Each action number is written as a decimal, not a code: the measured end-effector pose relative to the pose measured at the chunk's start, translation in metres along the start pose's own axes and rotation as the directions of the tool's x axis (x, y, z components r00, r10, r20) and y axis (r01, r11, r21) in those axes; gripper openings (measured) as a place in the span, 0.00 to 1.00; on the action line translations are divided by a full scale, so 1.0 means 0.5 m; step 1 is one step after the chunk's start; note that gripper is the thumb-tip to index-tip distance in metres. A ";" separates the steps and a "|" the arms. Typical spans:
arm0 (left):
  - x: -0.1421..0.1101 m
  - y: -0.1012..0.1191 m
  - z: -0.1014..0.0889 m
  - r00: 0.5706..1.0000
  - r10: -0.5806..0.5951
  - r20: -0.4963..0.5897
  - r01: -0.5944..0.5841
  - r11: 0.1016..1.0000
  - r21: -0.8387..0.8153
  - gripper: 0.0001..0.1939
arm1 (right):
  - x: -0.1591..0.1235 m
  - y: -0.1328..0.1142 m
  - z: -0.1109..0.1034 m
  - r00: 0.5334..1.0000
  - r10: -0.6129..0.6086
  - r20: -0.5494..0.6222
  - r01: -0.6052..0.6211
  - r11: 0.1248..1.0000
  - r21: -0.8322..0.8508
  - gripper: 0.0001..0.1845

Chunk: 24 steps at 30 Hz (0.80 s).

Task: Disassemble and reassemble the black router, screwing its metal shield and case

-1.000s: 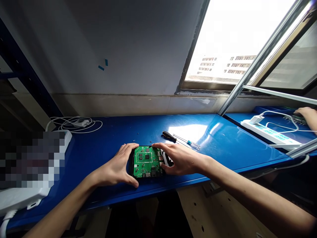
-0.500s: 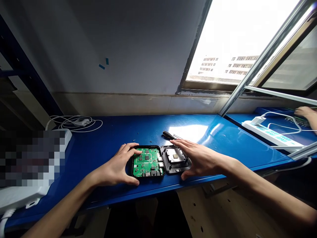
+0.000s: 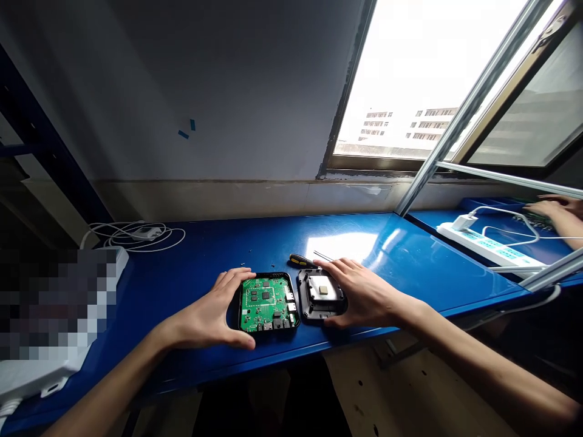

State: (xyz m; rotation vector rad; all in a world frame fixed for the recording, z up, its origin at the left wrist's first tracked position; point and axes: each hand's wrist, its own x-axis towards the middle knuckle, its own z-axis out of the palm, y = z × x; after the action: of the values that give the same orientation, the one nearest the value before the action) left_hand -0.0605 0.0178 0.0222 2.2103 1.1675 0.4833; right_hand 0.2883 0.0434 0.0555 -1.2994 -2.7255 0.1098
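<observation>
A black square case [image 3: 298, 321] lies on the blue table with a green circuit board [image 3: 259, 309] inside it. My left hand [image 3: 212, 309] curves around the case's left side, fingers at the far corner and thumb apart from the near edge. To the right lies the black cover [image 3: 312, 314], inner side up, bearing a silver metal plate [image 3: 314, 290] with a small tan pad [image 3: 323, 290]. My right hand [image 3: 359, 294] spans the cover's right side, fingers at the far edge and thumb at the near edge. A black and yellow screwdriver [image 3: 300, 260] lies behind the cover, partly hidden by my right fingers.
Tiny dark screws [image 3: 272, 265] lie behind the case. A white cable coil [image 3: 146, 233] sits at the back left, near a white device [image 3: 86, 340]. Beyond a metal frame [image 3: 444, 145] at right are a power strip [image 3: 487, 243] and another person's hands [image 3: 553, 209].
My right hand has closed in on the cover, which now sits slightly apart from the case. My left fingers have drawn back from over the board to the case's corner. The view has shifted slightly.
</observation>
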 end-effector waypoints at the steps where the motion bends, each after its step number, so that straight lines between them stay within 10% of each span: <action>1: 0.001 0.003 0.001 1.000 0.005 -0.018 -0.005 1.000 0.007 0.54 | 0.001 -0.003 -0.006 1.000 0.002 -0.024 -0.002 1.000 -0.008 0.60; 15: 0.019 0.078 -0.002 0.921 0.338 -0.196 -0.276 0.918 0.286 0.64 | 0.081 -0.189 -0.029 0.926 -0.269 -0.263 0.226 0.957 -0.184 0.62; 24: -0.017 0.062 -0.024 0.886 0.363 -0.287 -0.294 0.920 0.258 0.61 | 0.073 -0.182 -0.019 0.922 -0.260 -0.286 0.246 0.966 -0.084 0.71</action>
State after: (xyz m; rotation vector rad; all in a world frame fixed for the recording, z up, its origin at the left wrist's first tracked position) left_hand -0.0525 0.0009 0.0511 2.6012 1.0392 0.9446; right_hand 0.1969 0.0149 0.0783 -0.8758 -2.6164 -0.1600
